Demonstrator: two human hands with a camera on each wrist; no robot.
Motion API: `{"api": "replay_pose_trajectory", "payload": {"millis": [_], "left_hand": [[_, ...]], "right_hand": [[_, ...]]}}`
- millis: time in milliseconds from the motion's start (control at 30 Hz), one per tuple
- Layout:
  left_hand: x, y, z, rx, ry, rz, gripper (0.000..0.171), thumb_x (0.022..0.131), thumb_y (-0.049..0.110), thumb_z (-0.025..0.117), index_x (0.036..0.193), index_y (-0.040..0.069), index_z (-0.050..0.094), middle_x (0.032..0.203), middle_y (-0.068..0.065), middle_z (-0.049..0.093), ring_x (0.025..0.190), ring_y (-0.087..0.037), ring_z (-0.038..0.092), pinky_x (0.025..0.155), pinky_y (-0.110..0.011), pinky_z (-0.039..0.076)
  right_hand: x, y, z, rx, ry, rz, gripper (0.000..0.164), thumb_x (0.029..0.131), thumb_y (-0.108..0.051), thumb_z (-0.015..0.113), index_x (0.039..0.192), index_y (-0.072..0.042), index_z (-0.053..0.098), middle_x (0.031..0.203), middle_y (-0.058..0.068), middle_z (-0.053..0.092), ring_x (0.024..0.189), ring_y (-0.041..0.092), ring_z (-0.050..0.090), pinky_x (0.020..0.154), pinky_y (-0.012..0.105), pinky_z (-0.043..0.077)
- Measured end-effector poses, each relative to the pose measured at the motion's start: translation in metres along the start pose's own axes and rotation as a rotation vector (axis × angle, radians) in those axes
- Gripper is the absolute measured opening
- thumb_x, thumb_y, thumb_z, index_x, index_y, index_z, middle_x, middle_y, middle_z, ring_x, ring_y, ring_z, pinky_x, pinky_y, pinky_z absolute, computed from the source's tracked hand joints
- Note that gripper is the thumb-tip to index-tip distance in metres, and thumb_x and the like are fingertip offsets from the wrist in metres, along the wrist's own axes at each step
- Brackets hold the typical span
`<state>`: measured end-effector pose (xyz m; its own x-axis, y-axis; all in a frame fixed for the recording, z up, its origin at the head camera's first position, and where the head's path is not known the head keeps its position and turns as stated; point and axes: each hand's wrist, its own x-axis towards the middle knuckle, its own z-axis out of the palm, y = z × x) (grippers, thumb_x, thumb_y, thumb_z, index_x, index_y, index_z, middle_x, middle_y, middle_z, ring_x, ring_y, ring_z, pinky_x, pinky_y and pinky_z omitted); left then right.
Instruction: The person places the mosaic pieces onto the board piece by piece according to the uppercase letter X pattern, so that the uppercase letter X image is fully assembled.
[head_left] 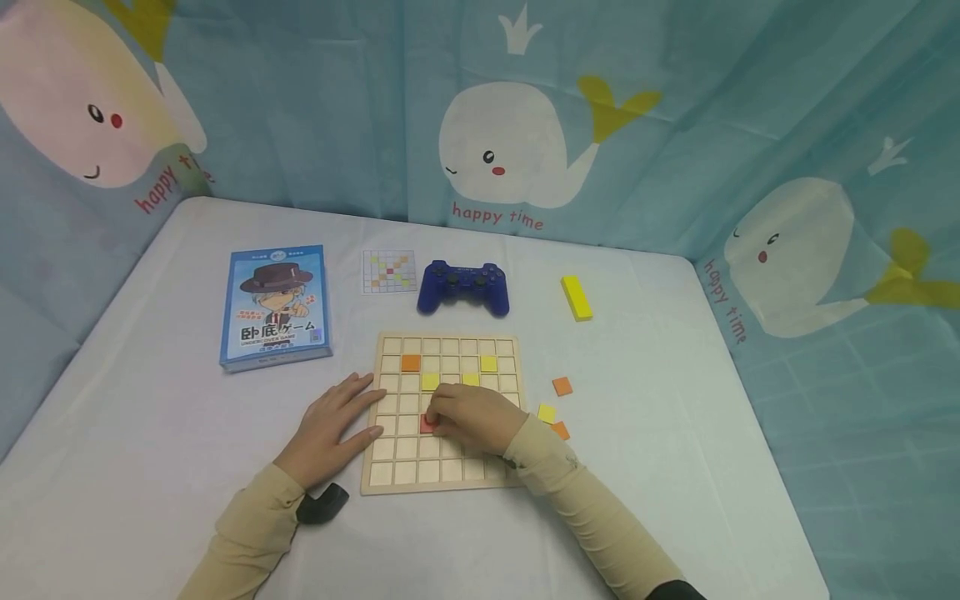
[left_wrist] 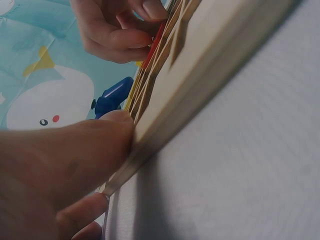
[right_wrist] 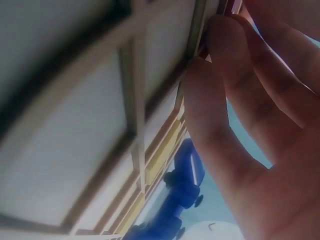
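A wooden grid board [head_left: 385, 450] lies on the table with an orange tile [head_left: 411, 363] and several yellow tiles [head_left: 430, 382] in its cells. Over the left-middle cells, my right hand [head_left: 472, 417] pinches a red tile [head_left: 426, 425] with bent fingers; that tile lies at a cell, partly covered by the fingertips. The left wrist view also shows the red tile [left_wrist: 154, 46] under those fingers. My left hand [head_left: 326, 433] rests along the board's left edge, its fingers spread and fairly straight. Some cells on the right are hidden beneath the right hand and sleeve.
Right of the board lie loose orange [head_left: 562, 386] and yellow tiles [head_left: 547, 413]. Behind it are a blue game controller [head_left: 462, 285], a printed grid card [head_left: 389, 272] and a yellow block [head_left: 577, 297]. A blue game box [head_left: 276, 304] lies at the left.
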<state>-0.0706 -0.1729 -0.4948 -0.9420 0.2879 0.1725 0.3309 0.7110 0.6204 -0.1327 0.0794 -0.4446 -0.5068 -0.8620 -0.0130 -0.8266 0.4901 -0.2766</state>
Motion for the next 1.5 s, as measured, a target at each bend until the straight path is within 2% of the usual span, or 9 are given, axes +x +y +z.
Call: {"api": "replay_pose_trajectory", "payload": {"millis": [267,467,533,733,900,1000,1233,1500], "left_hand": [[0.0,-0.001,-0.001,0.005,-0.018,-0.013,0.05,0.088,0.027,0.067,0.134,0.011,0.054,0.147,-0.015,0.041,0.139,-0.04,0.029,0.111,-0.06,0.021],[0.0,-0.002,0.0,0.008,-0.026,-0.021,0.05,0.089,0.028,0.066,0.135,0.012,0.053,0.148,-0.015,0.04,0.14,-0.039,0.028,0.112,-0.06,0.02],[0.0,-0.002,0.0,0.006,-0.021,-0.02,0.05,0.089,0.028,0.066,0.135,0.012,0.053,0.148,-0.015,0.04,0.14,-0.039,0.028,0.111,-0.06,0.02],[-0.001,-0.003,0.0,0.006,-0.02,-0.026,0.05,0.09,0.03,0.065,0.136,0.012,0.052,0.148,-0.014,0.04,0.14,-0.039,0.027,0.111,-0.06,0.02],[-0.001,-0.002,0.0,0.006,-0.024,-0.036,0.05,0.09,0.03,0.064,0.136,0.012,0.052,0.149,-0.014,0.039,0.14,-0.038,0.026,0.112,-0.06,0.019],[0.0,-0.001,-0.001,0.004,-0.026,-0.034,0.05,0.09,0.029,0.065,0.135,0.012,0.053,0.148,-0.014,0.039,0.14,-0.039,0.026,0.112,-0.06,0.019],[0.0,0.001,-0.001,0.004,-0.028,-0.035,0.05,0.09,0.028,0.064,0.135,0.011,0.053,0.148,-0.014,0.039,0.14,-0.039,0.026,0.112,-0.06,0.019],[0.0,-0.001,0.0,0.01,-0.026,-0.031,0.05,0.09,0.029,0.064,0.136,0.012,0.052,0.149,-0.014,0.039,0.14,-0.039,0.026,0.112,-0.06,0.019]], "right_hand": [[-0.005,-0.001,-0.003,-0.033,0.006,0.009,0.011,0.094,-0.024,0.063,0.103,-0.019,0.067,0.103,-0.009,0.063,0.091,0.005,0.062,0.08,0.018,0.052],[-0.034,0.013,-0.026,0.001,0.065,0.059,0.016,0.092,-0.016,0.065,0.108,-0.015,0.064,0.105,-0.005,0.064,0.096,0.01,0.063,0.083,0.023,0.053],[-0.048,0.024,-0.032,0.012,0.086,0.113,0.016,0.092,-0.014,0.065,0.108,-0.013,0.064,0.107,-0.003,0.065,0.099,0.012,0.063,0.086,0.026,0.053],[-0.093,0.064,-0.035,0.05,0.116,0.394,0.019,0.091,-0.005,0.064,0.109,-0.009,0.064,0.112,0.001,0.064,0.103,0.018,0.064,0.089,0.033,0.054],[-0.117,0.089,-0.03,0.059,0.145,0.504,0.026,0.089,0.005,0.06,0.111,-0.009,0.064,0.113,0.001,0.065,0.109,0.02,0.062,0.095,0.035,0.051],[-0.123,0.095,-0.028,0.074,0.141,0.527,0.026,0.088,0.003,0.063,0.111,-0.01,0.066,0.113,0.0,0.066,0.11,0.019,0.062,0.095,0.036,0.051],[-0.125,0.097,-0.024,0.058,0.142,0.545,0.025,0.087,-0.008,0.07,0.111,-0.012,0.066,0.106,0.0,0.063,0.094,0.016,0.062,0.084,0.033,0.054],[-0.129,0.096,-0.024,0.059,0.129,0.579,0.027,0.086,-0.01,0.072,0.112,-0.011,0.066,0.105,0.0,0.062,0.087,0.014,0.059,0.078,0.033,0.054]]}}
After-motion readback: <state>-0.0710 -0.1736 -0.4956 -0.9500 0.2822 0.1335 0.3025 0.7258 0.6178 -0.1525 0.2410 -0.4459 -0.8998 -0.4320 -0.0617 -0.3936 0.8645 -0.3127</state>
